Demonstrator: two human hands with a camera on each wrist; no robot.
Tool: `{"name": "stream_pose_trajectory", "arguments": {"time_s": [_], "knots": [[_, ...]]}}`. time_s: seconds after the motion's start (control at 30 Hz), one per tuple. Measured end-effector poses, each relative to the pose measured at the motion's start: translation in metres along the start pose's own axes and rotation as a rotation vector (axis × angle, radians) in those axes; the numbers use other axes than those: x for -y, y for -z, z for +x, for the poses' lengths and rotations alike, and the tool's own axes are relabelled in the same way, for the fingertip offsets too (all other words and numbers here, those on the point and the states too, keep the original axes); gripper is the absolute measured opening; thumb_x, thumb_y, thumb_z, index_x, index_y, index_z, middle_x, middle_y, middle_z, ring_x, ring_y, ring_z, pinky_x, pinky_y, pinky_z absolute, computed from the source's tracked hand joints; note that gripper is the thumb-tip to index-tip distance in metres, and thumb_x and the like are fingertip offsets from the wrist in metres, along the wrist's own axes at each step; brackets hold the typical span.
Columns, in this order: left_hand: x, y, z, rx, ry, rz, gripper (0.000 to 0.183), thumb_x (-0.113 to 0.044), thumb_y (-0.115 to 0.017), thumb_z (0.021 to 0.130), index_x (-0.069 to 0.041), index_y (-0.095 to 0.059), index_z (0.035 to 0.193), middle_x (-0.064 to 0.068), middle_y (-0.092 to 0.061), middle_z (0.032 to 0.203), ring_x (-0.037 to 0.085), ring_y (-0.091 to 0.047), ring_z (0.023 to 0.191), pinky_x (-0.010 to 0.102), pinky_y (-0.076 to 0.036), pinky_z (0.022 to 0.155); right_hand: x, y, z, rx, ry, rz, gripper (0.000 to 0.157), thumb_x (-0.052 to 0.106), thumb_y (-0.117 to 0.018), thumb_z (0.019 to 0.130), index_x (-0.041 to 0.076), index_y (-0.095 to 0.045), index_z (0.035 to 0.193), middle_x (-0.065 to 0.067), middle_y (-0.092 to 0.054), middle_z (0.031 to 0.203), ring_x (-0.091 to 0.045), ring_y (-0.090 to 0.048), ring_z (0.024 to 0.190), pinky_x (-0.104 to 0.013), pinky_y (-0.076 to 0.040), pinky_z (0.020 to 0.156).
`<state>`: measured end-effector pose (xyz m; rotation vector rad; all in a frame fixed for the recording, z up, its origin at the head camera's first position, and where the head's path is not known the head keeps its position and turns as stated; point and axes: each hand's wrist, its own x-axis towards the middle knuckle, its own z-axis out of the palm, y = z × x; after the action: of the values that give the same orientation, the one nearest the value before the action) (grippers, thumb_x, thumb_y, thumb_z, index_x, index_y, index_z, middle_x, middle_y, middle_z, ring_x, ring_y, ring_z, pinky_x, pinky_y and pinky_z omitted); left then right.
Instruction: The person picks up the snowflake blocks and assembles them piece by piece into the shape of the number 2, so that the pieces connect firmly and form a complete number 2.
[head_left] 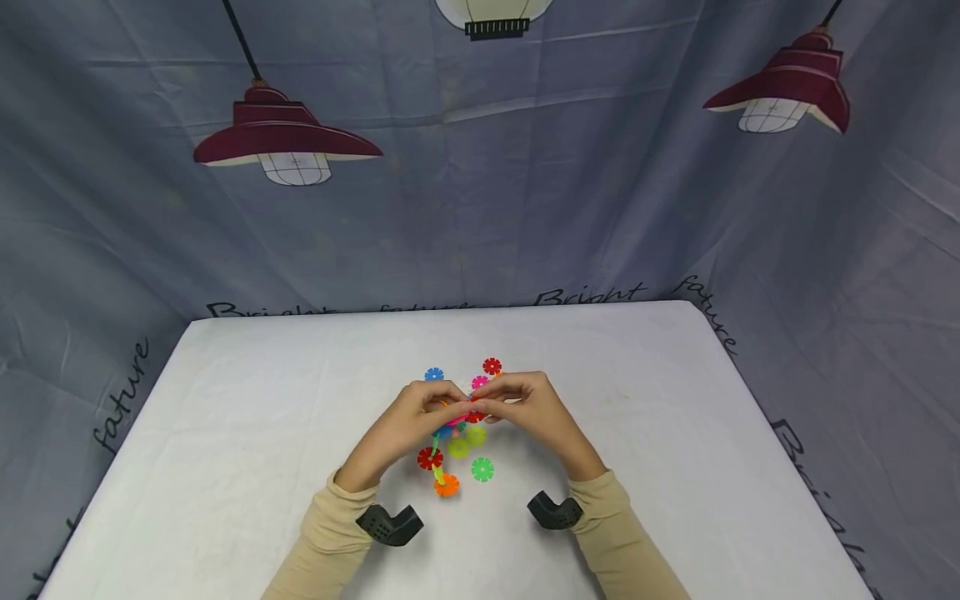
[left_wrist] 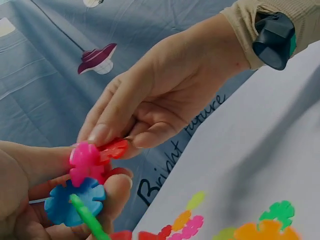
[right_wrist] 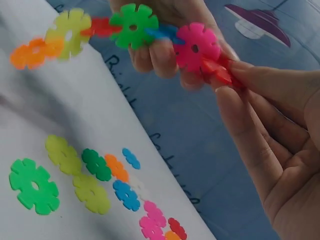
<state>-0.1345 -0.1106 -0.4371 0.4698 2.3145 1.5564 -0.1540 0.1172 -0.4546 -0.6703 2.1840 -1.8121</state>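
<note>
A chain of interlocking plastic snowflake discs hangs between the hands above the table. In the right wrist view it runs from an orange disc (right_wrist: 35,53) through yellow (right_wrist: 69,33), red, green (right_wrist: 134,26) and blue ones to a pink disc (right_wrist: 197,47). My left hand (head_left: 411,417) holds the chain near the pink and blue discs, fingers curled behind them. With thumb and fingertips, my right hand (head_left: 542,414) pinches a red disc (right_wrist: 217,71) that meets the pink one's edge. Fingers partly cover that joint, so how deep the slots interlock cannot be seen.
Loose discs lie on the white table (head_left: 247,467) below the hands, among them a light green disc (head_left: 482,470), a blue disc (head_left: 434,375) and a red disc (head_left: 492,366). Behind the table's far edge hangs a grey-blue curtain (head_left: 465,217) with printed lamps.
</note>
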Motion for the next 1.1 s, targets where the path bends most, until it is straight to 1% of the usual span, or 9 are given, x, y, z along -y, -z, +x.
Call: {"name": "stream_pose_trajectory", "arguments": {"time_s": [0.17,0.27,0.4,0.47,0.73,0.83,0.9,0.97,1.1], "knots": [[0.002,0.007,-0.002,-0.017,0.015,-0.018,0.021,-0.027,-0.065,0.103,-0.009,-0.076,0.104,0.017,-0.075,0.100,0.036,-0.072,0.081,0.025,-0.052,0.070,-0.003,0.002,-0.001,0.057,-0.074,-0.027,0.025,0.013,-0.080,0.090,0.004,-0.076,0.113,-0.014,-0.079,0.104,-0.023,-0.077,0.088,-0.034,-0.064,0.080],[0.004,0.011,-0.003,-0.068,0.036,-0.026,0.022,-0.026,-0.063,0.104,-0.007,-0.074,0.105,0.016,-0.073,0.101,0.037,-0.073,0.082,0.026,-0.053,0.072,-0.010,0.003,-0.001,0.172,-0.134,-0.153,0.029,0.012,-0.084,0.086,0.003,-0.076,0.112,-0.008,-0.078,0.094,-0.017,-0.074,0.080,-0.029,-0.060,0.075],[0.004,0.017,-0.005,-0.131,0.060,-0.076,0.023,-0.026,-0.062,0.105,-0.006,-0.073,0.105,0.011,-0.072,0.098,0.030,-0.074,0.079,0.028,-0.057,0.079,-0.018,-0.004,-0.002,0.376,-0.214,-0.317,0.021,0.006,-0.087,0.080,0.003,-0.076,0.098,0.000,-0.068,0.074,-0.010,-0.061,0.061,-0.024,-0.054,0.060],[0.003,0.018,-0.006,-0.149,0.068,-0.103,0.024,-0.027,-0.061,0.105,-0.006,-0.072,0.105,0.009,-0.073,0.095,0.026,-0.075,0.077,0.028,-0.057,0.082,-0.021,-0.010,-0.002,0.432,-0.234,-0.375,0.018,0.003,-0.086,0.079,0.003,-0.074,0.093,0.002,-0.062,0.068,-0.009,-0.055,0.055,-0.022,-0.051,0.056],[0.001,0.017,-0.006,-0.175,0.065,-0.120,0.026,-0.029,-0.059,0.107,-0.004,-0.070,0.106,0.011,-0.075,0.094,0.023,-0.075,0.077,0.028,-0.057,0.082,-0.024,-0.018,-0.004,0.450,-0.253,-0.479,0.018,-0.001,-0.086,0.078,0.007,-0.070,0.081,0.002,-0.055,0.062,-0.009,-0.049,0.048,-0.022,-0.047,0.051],[0.001,0.017,-0.005,-0.182,0.049,-0.087,0.029,-0.029,-0.058,0.107,-0.003,-0.070,0.105,0.015,-0.075,0.101,0.019,-0.071,0.081,0.029,-0.055,0.082,-0.027,-0.013,-0.003,0.417,-0.245,-0.458,0.013,0.003,-0.084,0.083,0.009,-0.073,0.081,0.000,-0.061,0.063,-0.011,-0.054,0.049,-0.023,-0.050,0.053],[0.001,0.017,-0.005,-0.182,0.047,-0.086,0.029,-0.029,-0.058,0.107,-0.003,-0.071,0.104,0.016,-0.074,0.101,0.018,-0.070,0.081,0.030,-0.054,0.083,-0.026,-0.008,-0.002,0.344,-0.207,-0.439,0.007,0.005,-0.082,0.086,0.010,-0.076,0.085,0.000,-0.067,0.069,-0.012,-0.058,0.053,-0.023,-0.052,0.055],[0.002,0.017,-0.005,-0.170,0.046,-0.095,0.029,-0.029,-0.058,0.107,-0.002,-0.070,0.104,0.016,-0.074,0.098,0.018,-0.071,0.079,0.031,-0.054,0.083,-0.024,-0.002,-0.001,0.225,-0.151,-0.397,0.004,0.008,-0.081,0.088,0.010,-0.079,0.091,-0.001,-0.073,0.076,-0.017,-0.065,0.060,-0.024,-0.054,0.057],[0.003,0.017,-0.005,-0.135,0.059,-0.131,0.028,-0.028,-0.058,0.107,-0.003,-0.070,0.104,0.011,-0.073,0.094,0.018,-0.072,0.075,0.031,-0.054,0.086,-0.015,0.005,0.000,-0.028,-0.047,-0.249,0.013,0.015,-0.082,0.089,0.011,-0.079,0.101,-0.004,-0.079,0.091,-0.030,-0.076,0.078,-0.027,-0.061,0.069]]}}
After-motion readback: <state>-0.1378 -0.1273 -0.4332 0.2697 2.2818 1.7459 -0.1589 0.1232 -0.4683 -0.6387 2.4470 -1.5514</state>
